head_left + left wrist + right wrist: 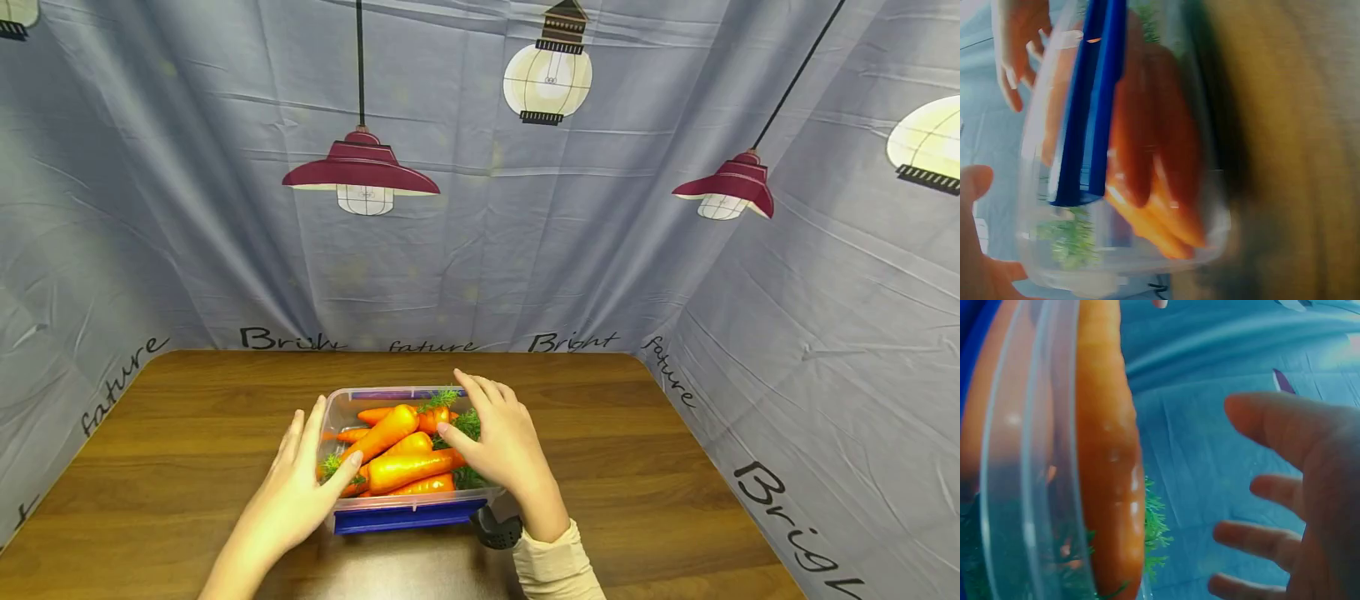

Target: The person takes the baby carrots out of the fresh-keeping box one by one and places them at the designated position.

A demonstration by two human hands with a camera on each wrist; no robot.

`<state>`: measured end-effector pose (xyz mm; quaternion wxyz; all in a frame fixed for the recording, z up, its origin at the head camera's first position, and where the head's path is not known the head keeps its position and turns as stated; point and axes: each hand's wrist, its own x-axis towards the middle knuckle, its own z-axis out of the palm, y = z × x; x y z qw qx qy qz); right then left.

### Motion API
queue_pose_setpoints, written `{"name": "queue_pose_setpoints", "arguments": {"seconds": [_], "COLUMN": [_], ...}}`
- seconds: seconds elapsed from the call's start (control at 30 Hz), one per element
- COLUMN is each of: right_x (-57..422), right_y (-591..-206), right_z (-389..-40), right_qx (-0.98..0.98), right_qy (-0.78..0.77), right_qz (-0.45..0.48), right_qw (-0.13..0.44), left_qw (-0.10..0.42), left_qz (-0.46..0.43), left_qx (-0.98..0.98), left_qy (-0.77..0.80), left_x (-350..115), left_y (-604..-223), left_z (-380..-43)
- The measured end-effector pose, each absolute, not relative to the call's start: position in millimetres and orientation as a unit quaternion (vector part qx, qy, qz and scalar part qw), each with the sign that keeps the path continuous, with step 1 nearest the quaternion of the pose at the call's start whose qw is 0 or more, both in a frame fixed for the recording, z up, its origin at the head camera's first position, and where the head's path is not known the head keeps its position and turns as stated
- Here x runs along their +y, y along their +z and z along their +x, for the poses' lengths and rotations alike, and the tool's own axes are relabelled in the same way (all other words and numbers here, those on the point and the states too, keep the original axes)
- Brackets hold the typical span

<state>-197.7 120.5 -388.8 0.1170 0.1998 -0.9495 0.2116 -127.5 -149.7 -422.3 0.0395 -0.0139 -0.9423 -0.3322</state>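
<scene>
A clear plastic box with blue latches stands on the table, filled with orange carrots that have feathery green tops. At its left side is my left hand, fingers extended and thumb over the near left corner. My right hand hovers over the right side, fingers spread. The right wrist view shows that hand apart from the nearest carrot, with nothing held. Through the box wall in the left wrist view, carrots lie piled together behind a blue latch.
The wooden table extends to both sides of the box. A grey-blue curtain printed with lamps and lettering surrounds it at the back and sides. A dark device sits at the right wrist, close to the box's near right corner.
</scene>
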Motion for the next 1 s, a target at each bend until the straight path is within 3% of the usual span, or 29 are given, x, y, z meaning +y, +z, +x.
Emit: {"name": "queue_pose_setpoints", "arguments": {"seconds": [0.4, 0.67, 0.87, 1.0], "right_x": [116.4, 105.0, 99.3, 95.2], "right_y": [-392.9, -398.2, -400.8, -403.4], "right_z": [-203.2, -208.5, -208.6, -209.6], "right_qx": [-0.91, -0.893, -0.899, -0.889], "right_qy": [0.221, 0.136, 0.094, 0.08], "right_qz": [0.35, 0.427, 0.427, 0.449], "right_qw": [0.016, 0.033, 0.014, 0.034], "left_qw": [0.075, 0.103, 0.115, 0.122], "left_qz": [-0.024, -0.015, -0.017, -0.009], "left_qx": [-0.907, -0.884, -0.871, -0.861], "left_qy": [-0.414, -0.455, -0.477, -0.494], "left_x": [-149.7, -143.3, -141.5, -140.1], "left_y": [-452.4, -472.6, -481.9, -484.4], "left_z": [-122.9, -118.0, -116.0, -113.2]}}
